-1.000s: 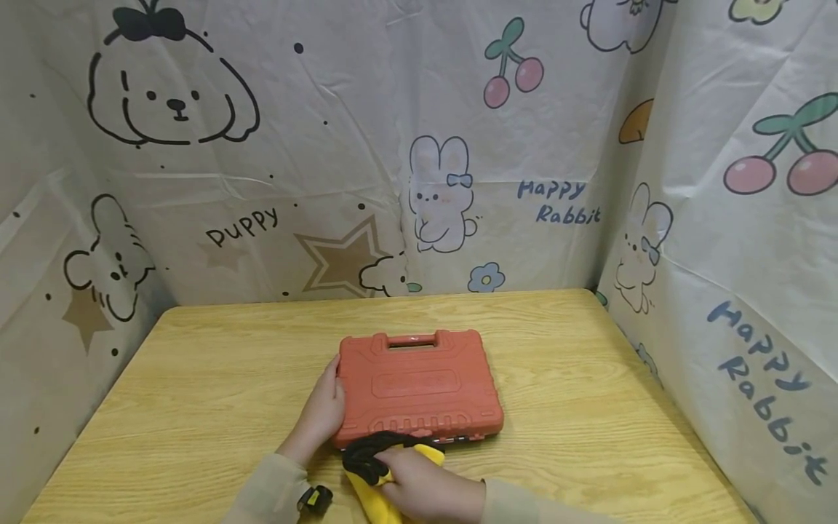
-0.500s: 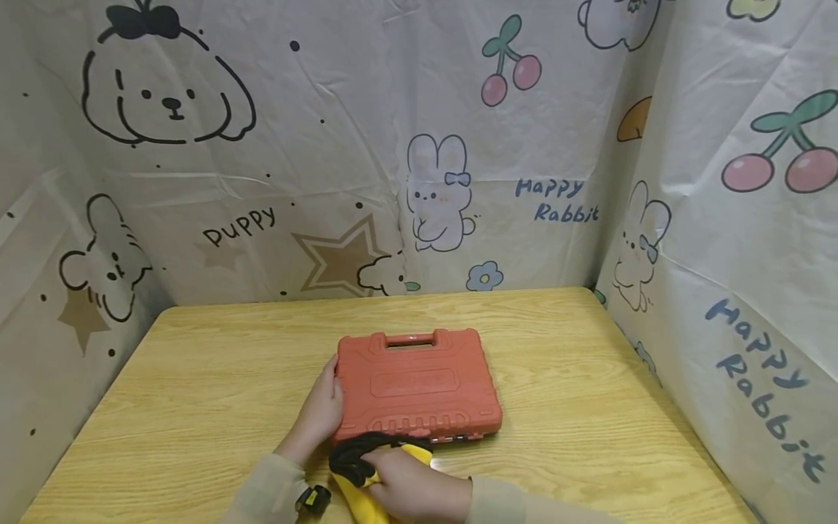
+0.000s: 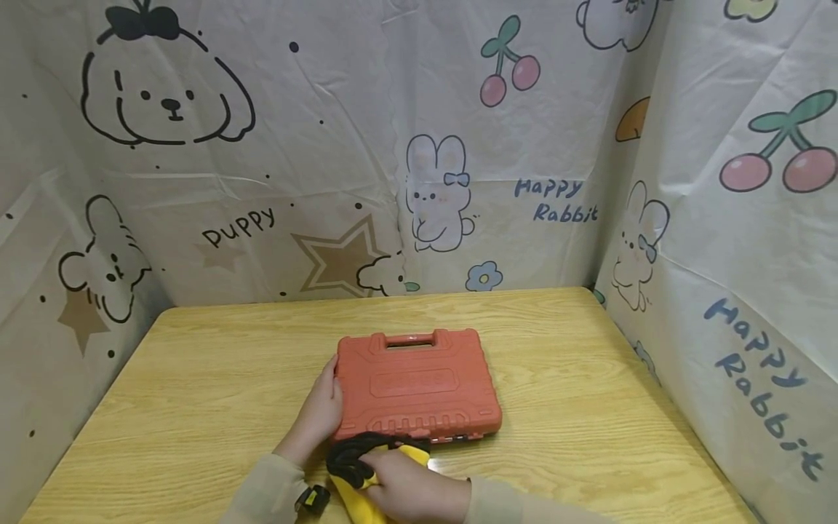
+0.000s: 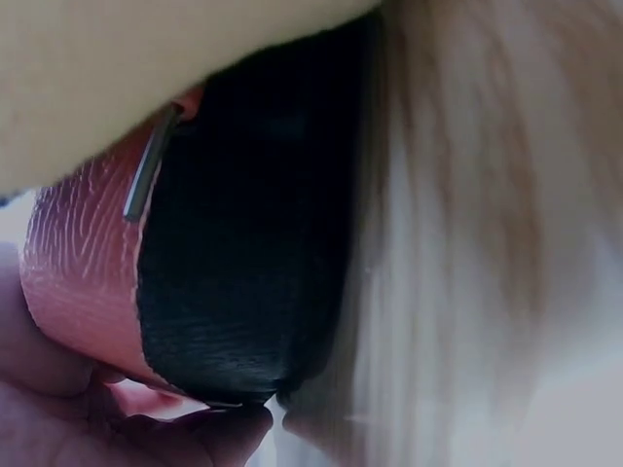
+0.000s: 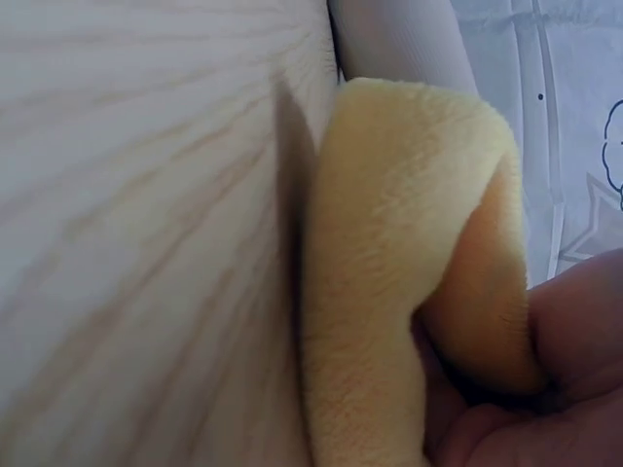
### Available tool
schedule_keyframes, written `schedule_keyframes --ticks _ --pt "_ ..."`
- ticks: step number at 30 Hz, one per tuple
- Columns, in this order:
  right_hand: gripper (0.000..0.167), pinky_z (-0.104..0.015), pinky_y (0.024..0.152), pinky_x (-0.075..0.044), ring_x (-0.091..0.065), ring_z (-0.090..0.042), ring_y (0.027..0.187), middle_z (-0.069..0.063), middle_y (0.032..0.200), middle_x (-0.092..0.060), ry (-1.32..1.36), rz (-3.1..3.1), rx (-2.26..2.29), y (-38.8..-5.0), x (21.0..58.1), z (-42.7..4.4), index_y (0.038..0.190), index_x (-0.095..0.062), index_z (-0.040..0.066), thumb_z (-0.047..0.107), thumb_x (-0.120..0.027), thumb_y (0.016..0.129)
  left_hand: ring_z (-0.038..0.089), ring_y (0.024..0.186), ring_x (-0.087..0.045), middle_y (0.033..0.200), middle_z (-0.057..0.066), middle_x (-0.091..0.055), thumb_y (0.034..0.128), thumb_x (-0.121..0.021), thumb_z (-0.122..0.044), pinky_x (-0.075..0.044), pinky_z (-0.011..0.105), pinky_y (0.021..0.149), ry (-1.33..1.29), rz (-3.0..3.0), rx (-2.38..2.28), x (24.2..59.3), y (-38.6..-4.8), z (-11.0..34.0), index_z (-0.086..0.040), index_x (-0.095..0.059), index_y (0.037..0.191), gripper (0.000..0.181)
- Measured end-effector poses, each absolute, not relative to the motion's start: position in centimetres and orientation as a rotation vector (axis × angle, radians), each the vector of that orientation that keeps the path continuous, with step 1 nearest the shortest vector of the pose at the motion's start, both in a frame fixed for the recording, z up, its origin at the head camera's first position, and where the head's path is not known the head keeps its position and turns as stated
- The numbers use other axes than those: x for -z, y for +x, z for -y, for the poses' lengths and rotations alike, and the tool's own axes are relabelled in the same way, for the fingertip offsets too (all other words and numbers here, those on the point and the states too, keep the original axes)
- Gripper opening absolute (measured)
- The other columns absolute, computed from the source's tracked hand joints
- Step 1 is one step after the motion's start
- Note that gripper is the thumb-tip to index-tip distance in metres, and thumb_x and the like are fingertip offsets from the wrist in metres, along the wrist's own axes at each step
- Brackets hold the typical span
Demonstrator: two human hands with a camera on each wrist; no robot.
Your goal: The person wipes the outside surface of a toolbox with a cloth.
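Observation:
A red plastic carrying case (image 3: 419,386) with a built-in handle lies on the table, its handle side facing away. My left hand (image 3: 324,404) grips the case's left side. In the left wrist view the case's black lower half (image 4: 253,224) shows below the red lid, with fingers curled against its side. My right hand (image 3: 412,484) holds a bunched plush cloth (image 3: 353,502), yellow on one side and black on the other, against the front edge of the case. In the right wrist view the cloth's yellow folds (image 5: 380,214) are pinched between finger and thumb.
Wood-grain table (image 3: 229,386) extends around the case on every side. A printed white curtain (image 3: 445,109) encloses the table at the back, left and right. Near the left sleeve (image 3: 268,487) is a small black and yellow device (image 3: 313,500).
My right hand has slid a short way left along the case's front edge with the cloth, then nearly stopped. The left hand keeps its hold, and the case stays in place.

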State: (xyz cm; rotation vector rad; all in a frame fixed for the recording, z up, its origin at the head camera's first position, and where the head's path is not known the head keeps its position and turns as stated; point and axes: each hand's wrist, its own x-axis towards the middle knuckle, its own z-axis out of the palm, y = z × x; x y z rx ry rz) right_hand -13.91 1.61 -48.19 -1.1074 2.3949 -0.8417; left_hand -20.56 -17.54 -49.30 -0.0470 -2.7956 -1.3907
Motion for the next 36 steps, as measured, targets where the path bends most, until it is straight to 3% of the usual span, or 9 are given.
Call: schedule_keyframes --ticks 3,7,10,15,23,29,33,36 --pt "0.021 -0.014 0.086 -0.052 -0.059 0.008 0.100 0.010 0.113 -0.073 -1.124 -2.355 0.847 -14.1 48.2 -1.9 0.120 -0.071 0.013 0.013 -0.064 0.100 0.053 0.149 -0.028 0.159 0.040 -0.028 0.1085 -0.027 -0.002 -0.027 0.063 0.122 -0.058 2.785 1.397 49.3 -20.6 17.6 0.016 -0.017 0.157 0.052" --pt "0.008 -0.010 0.070 -0.045 -0.050 0.007 0.072 0.014 0.083 -0.063 -1.159 -2.288 0.903 -14.1 47.7 -2.5 0.098 -0.070 0.014 0.008 -0.064 0.098 0.053 0.149 -0.029 0.158 0.041 -0.029 0.1075 -0.028 0.000 -0.026 0.064 0.122 -0.075 2.755 1.426 49.5 -20.7 17.7 0.017 -0.019 0.156 0.052" --pt "0.009 -0.009 0.066 -0.041 -0.046 0.006 0.066 0.015 0.076 -0.058 -1.194 -2.279 0.923 -13.9 46.7 -3.1 0.091 -0.069 0.014 0.008 -0.066 0.097 0.054 0.149 -0.029 0.157 0.041 -0.030 0.1071 -0.028 0.001 -0.026 0.063 0.123 -0.082 2.729 1.456 49.6 -20.8 17.7 0.017 -0.021 0.155 0.052" --pt "0.012 -0.010 0.070 -0.044 -0.049 0.006 0.070 0.014 0.094 -0.072 -1.181 -2.324 0.908 -13.7 44.5 -4.3 0.108 -0.074 0.014 0.012 -0.069 0.098 0.056 0.145 -0.034 0.152 0.043 -0.036 0.1053 -0.032 0.002 -0.030 0.064 0.121 -0.085 2.698 1.453 49.4 -20.8 17.8 0.019 -0.027 0.153 0.050" --pt "0.021 -0.015 0.081 -0.053 -0.062 0.008 0.091 0.014 0.109 -0.074 -1.075 -2.377 0.992 -13.7 41.1 -6.3 0.120 -0.073 0.018 0.020 -0.071 0.099 0.054 0.145 -0.035 0.155 0.041 -0.033 0.1093 -0.037 -0.011 -0.032 0.063 0.120 0.009 2.732 1.495 47.9 -20.2 17.9 0.014 -0.031 0.154 0.051" --pt "0.016 -0.015 0.070 -0.049 -0.049 0.005 0.065 0.014 0.101 -0.073 -1.042 -2.382 1.093 -13.8 39.6 -7.8 0.115 -0.074 0.019 0.019 -0.070 0.099 0.049 0.140 -0.046 0.159 0.033 -0.032 0.1117 -0.041 -0.024 -0.040 0.062 0.115 0.006 2.694 1.525 46.6 -19.6 17.8 0.004 -0.034 0.157 0.053" --pt "0.023 -0.015 0.068 -0.048 -0.045 0.004 0.059 0.012 0.110 -0.075 -1.043 -2.380 1.099 -14.0 39.0 -8.5 0.121 -0.073 0.019 0.018 -0.070 0.099 0.046 0.148 -0.037 0.162 0.025 -0.034 0.1120 -0.043 -0.026 -0.034 0.066 0.118 -0.221 2.606 1.516 45.1 -18.7 17.6 -0.002 -0.040 0.156 0.050" --pt "0.025 -0.016 0.078 -0.053 -0.058 0.007 0.076 0.009 0.116 -0.076 -1.084 -2.384 1.102 -14.0 38.6 -8.9 0.123 -0.073 0.018 0.014 -0.070 0.099 0.045 0.155 -0.023 0.162 0.019 -0.039 0.1105 -0.048 -0.023 -0.024 0.072 0.119 -0.484 2.543 1.486 43.9 -17.8 17.4 -0.008 -0.048 0.152 0.044"
